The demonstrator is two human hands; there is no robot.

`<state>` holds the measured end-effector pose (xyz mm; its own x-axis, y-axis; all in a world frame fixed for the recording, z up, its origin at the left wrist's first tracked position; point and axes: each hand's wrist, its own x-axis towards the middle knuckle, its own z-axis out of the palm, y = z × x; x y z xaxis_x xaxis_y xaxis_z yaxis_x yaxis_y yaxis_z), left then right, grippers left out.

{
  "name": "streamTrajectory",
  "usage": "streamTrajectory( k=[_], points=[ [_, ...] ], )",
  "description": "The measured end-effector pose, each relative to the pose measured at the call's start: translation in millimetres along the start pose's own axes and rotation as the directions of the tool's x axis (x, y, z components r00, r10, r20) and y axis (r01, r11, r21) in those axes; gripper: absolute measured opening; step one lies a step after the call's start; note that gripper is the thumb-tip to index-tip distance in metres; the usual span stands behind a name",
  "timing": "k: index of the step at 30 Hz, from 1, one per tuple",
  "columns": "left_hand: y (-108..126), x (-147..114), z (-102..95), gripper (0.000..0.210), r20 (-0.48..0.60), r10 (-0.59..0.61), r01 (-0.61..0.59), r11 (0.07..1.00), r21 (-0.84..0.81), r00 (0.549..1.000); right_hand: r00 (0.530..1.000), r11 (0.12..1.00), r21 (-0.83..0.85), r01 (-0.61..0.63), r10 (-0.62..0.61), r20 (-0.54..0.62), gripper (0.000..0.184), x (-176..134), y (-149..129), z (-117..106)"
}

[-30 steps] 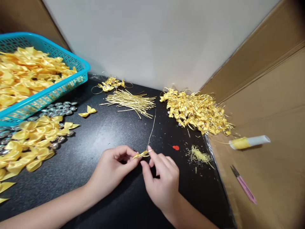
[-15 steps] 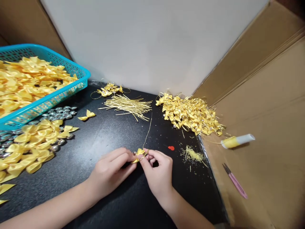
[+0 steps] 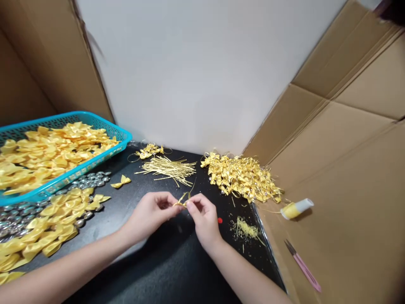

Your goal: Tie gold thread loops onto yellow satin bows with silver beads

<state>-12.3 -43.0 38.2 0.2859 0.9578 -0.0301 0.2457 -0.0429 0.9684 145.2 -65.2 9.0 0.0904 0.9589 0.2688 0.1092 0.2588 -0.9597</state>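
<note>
Black, speckled desk crowded along its back and left side.
At the left rests a turquoise mesh basket; along its near side lie shiny silver pieces, with a loose pile of yellow ribbon bows in front and one single bow just apart. Toward the back lies a bundle of thin gold strips, a small cluster of looped bows behind it, and a large heap of finished-looking bows to its right. Nearer the right edge are a small red piece and a tangle of yellow thread scraps, with tiny crumbs scattered around.
</note>
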Motion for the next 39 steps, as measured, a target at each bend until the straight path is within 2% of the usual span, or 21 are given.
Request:
streamTrajectory(
  k=[3, 6, 11, 13, 15, 18, 20, 26, 28, 31, 32, 34, 37, 39],
  points=[
    [24, 31, -11.9, 0.027, -0.016, -0.035, 0.033, 0.990, -0.138, 0.999, 0.988, 0.983, 0.134, 0.127, -0.137, 0.065, 0.013, 36, -20, -6],
    [43, 60, -24.5, 0.024, -0.015, -0.032, 0.028, 0.981, -0.192, 0.999, 0.965, 0.950, 0.226, 0.214, -0.242, 0.103, 0.012, 67, -44, -10],
    [65, 92, -38.2, 0.030, 0.063, 0.029, -0.015, 0.977, -0.211, 0.998, 0.943, 0.915, 0.249, 0.318, -0.332, 0.017, 0.017, 97, -73, -14],
    [71, 100, -40.0, 0.032, 0.022, 0.079, -0.073, 0.978, -0.197, 0.997, 0.936, 0.914, 0.206, 0.349, -0.351, -0.026, 0.018, 104, -78, -15],
    [76, 103, -39.9, 0.032, -0.069, 0.158, -0.165, 0.979, -0.120, 0.985, 0.936, 0.923, 0.151, 0.353, -0.345, -0.074, 0.020, 109, -79, -17],
    [80, 101, -37.1, 0.029, -0.195, 0.358, -0.340, 0.933, 0.122, 0.913, 0.950, 0.930, 0.196, 0.311, -0.300, -0.083, 0.022, 112, -79, -19],
    [81, 99, -34.1, 0.027, -0.221, 0.473, -0.416, 0.872, 0.257, 0.853, 0.961, 0.918, 0.287, 0.274, -0.271, -0.051, 0.023, 112, -79, -18],
    [73, 90, -27.5, 0.019, -0.241, 0.678, -0.466, 0.679, 0.567, 0.695, 0.981, 0.851, 0.509, 0.126, -0.183, 0.063, 0.019, 106, -80, -13],
    [68, 87, -26.3, 0.017, -0.236, 0.731, -0.478, 0.620, 0.623, 0.640, 0.991, 0.812, 0.572, 0.113, -0.134, -0.005, 0.016, 105, -79, -12],
    [63, 81, -24.7, 0.015, -0.227, 0.774, -0.506, 0.575, 0.642, 0.591, 0.970, 0.770, 0.595, 0.232, -0.140, -0.197, 0.015, 104, -75, -12],
    [63, 80, -24.4, 0.014, -0.230, 0.771, -0.512, 0.582, 0.631, 0.594, 0.959, 0.764, 0.584, 0.273, -0.171, -0.224, 0.015, 103, -74, -12],
    [62, 80, -24.5, 0.015, -0.242, 0.731, -0.506, 0.635, 0.583, 0.638, 0.953, 0.755, 0.582, 0.301, -0.228, -0.198, 0.015, 101, -73, -12],
    [58, 91, -27.7, 0.020, -0.283, 0.569, -0.440, 0.800, 0.407, 0.772, 0.961, 0.730, 0.629, 0.267, -0.250, -0.118, 0.016, 97, -75, -11],
    [50, 103, -31.8, 0.022, -0.328, 0.383, -0.344, 0.923, 0.172, 0.864, 0.964, 0.715, 0.652, 0.251, -0.248, -0.099, 0.018, 95, -75, -10]
  ],
)
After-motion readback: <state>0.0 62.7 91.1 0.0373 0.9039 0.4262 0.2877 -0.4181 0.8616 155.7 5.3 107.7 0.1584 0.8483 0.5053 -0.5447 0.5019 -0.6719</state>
